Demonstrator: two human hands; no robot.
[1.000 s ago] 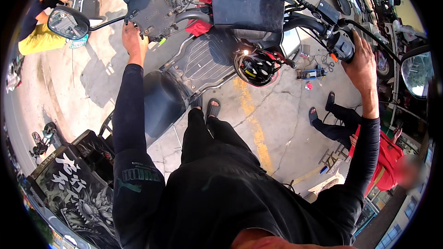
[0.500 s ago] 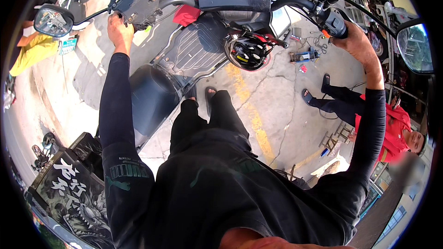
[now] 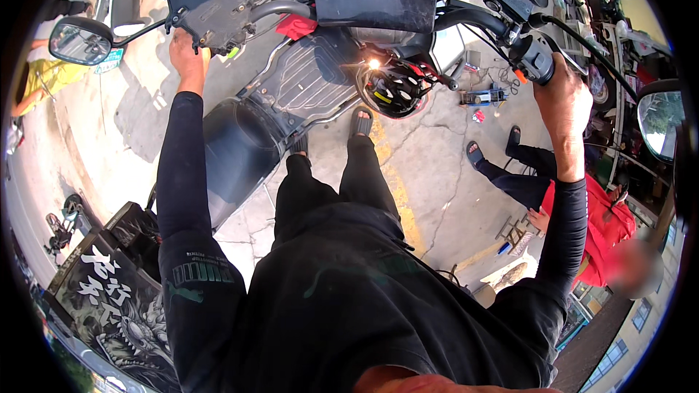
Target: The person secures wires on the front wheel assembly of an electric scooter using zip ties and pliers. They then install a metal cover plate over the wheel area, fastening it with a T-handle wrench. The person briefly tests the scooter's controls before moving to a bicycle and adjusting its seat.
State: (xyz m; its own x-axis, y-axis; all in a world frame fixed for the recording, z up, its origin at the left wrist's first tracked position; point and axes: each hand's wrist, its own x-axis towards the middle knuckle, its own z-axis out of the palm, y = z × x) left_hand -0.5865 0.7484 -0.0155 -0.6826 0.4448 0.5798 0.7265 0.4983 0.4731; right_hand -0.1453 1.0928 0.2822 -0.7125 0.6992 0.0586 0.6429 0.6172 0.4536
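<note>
Scooter (image 3: 309,69) is right ahead of the wearer, both arms out to its handlebar (image 3: 284,7). Around it: black holder (image 3: 207,11) on the left bar blocks the view of the left fingers; helmet (image 3: 393,91) sits in the gap beside the footboard's right edge; red cloth (image 3: 295,27) near the left bar. Blue tool (image 3: 484,94) on the ground, right side, apart from the scooter. Co-worker in red (image 3: 601,229) close by the right arm; printed box (image 3: 109,291) lower left. Mirrors stick out both sides.

Long axis is diagonal: seat (image 3: 237,138) lower left, front panel (image 3: 375,0) top, nose pointing away from the wearer and somewhat right. Bar runs crosswise. Right hand (image 3: 566,98): grip closed around the bar end. Left hand (image 3: 189,58): at the other end, grip state can't be told
</note>
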